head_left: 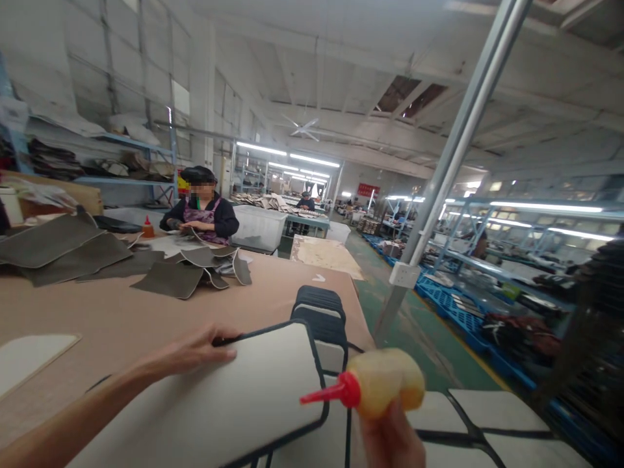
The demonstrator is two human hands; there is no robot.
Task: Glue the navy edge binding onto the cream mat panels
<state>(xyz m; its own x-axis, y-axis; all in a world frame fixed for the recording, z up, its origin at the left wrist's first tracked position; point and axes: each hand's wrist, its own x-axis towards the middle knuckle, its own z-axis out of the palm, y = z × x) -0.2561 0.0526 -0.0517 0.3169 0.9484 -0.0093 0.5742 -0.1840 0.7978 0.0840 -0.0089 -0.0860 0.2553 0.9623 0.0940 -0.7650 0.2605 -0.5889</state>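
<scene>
Brown covering spreads over our worktable beneath and beyond the cream panel, which serves as our landmark. That panel's long axis slants from near left to far right, its dark-edged end pointing away from us and rightward. Our left hand pinches its far edge, thumb flat on the pale face, fingers curled at the dark border; the forearm comes in low from the near left, the wrist nearly straight. Our right hand, just right of the panel, closes around a yellow squeeze bottle, thumb pressed on its underside, other fingers mostly hidden. The bottle lies almost level, red nozzle aimed left and slightly down over the panel's right end; we cannot tell whether the tip touches. Just past the panel's far right corner sits a stack of dark-edged pieces. More pale panels lie to its right. Well beyond its far edge, grey sheets overlap in a loose pile, and behind them a co-worker bends over both hands, a red-tipped bottle near.
</scene>
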